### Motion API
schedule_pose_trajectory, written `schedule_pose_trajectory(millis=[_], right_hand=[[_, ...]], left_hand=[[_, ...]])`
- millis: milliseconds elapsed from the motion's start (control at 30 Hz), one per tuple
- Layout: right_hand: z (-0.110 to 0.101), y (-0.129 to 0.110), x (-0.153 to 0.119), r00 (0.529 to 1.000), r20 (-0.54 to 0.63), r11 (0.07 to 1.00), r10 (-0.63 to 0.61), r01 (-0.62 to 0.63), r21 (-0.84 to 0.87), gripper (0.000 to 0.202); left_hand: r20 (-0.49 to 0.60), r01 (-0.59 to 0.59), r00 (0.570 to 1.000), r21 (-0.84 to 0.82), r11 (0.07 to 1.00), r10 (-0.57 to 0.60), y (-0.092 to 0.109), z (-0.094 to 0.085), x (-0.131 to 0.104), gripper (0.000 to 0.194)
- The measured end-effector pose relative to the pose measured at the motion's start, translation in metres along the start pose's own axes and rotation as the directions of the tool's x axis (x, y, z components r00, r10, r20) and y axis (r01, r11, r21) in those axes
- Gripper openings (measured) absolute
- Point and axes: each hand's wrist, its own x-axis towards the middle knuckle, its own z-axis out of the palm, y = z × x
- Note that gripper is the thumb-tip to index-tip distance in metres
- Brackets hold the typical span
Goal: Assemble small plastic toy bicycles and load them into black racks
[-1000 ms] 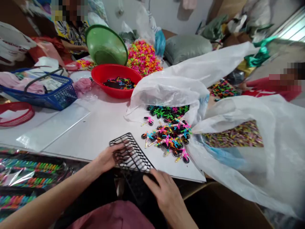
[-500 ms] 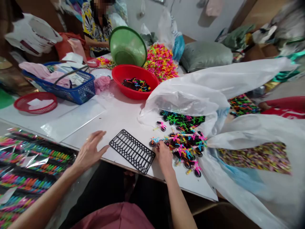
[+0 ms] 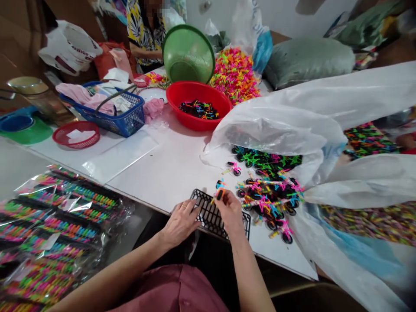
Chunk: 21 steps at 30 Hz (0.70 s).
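Note:
Close to the table's front edge lies a black slotted tray (image 3: pixel 208 213). My left hand (image 3: pixel 182 221) rests on its left end, fingers bent over the slots; whether it pinches anything is hidden. Above the tray my right hand (image 3: pixel 230 212) pinches a small toy bike (image 3: pixel 220 195) with black, orange and blue parts. To the right is a pile of colourful toy bikes (image 3: pixel 264 197), and a single pink one (image 3: pixel 234 168) lies apart from it.
A white plastic bag (image 3: pixel 269 125) spreads behind the pile. Farther back are a red basin (image 3: pixel 201 123), a green basin (image 3: pixel 188 54) and a blue basket (image 3: pixel 130 117). Packed toys (image 3: pixel 65 225) lie at lower left. A person (image 3: pixel 146 39) sits across the table.
My left hand has moved right, from beside the tray onto its left end. My right hand has lifted a toy bike from near the pile to above the tray. The view has shifted left.

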Motion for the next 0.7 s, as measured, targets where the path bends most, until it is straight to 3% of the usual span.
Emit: schedule_pose_trajectory(millis=[67,167,333,400,533,633,700], right_hand=[[0.002,0.000,-0.001,0.999,-0.012,0.999,-0.041,0.041,0.026,0.020],[0.011,0.007,-0.002,0.999,0.028,0.995,-0.046,0.048,-0.086,0.020],[0.026,0.023,-0.004,0.999,-0.012,0.984,-0.039,0.036,-0.176,0.019],[0.026,0.026,-0.004,0.998,0.012,0.946,-0.054,0.055,-0.320,0.018],[0.030,0.025,-0.004,0.995,0.082,0.783,-0.053,0.093,-0.615,0.018],[0.039,0.016,-0.001,0.988,0.149,0.713,-0.047,0.138,-0.687,0.016],[0.036,0.010,0.001,0.980,0.189,0.732,-0.057,0.170,-0.659,0.016]], left_hand=[[0.002,-0.005,1.000,-0.016,1.000,0.005,0.002,0.004,0.004,0.033],[0.036,-0.030,0.999,-0.004,1.000,0.030,0.004,0.009,0.009,0.032],[0.032,-0.055,0.998,-0.028,0.998,0.056,0.008,0.012,0.011,0.026],[0.035,-0.047,0.998,-0.031,0.998,0.049,0.008,0.012,0.011,0.023],[0.035,-0.076,0.996,-0.007,0.997,0.076,0.006,0.013,0.010,0.020],[0.005,-0.142,0.990,0.023,0.990,0.142,0.004,0.014,0.011,0.019],[-0.034,-0.156,0.987,0.035,0.987,0.157,0.001,0.014,0.011,0.022]])
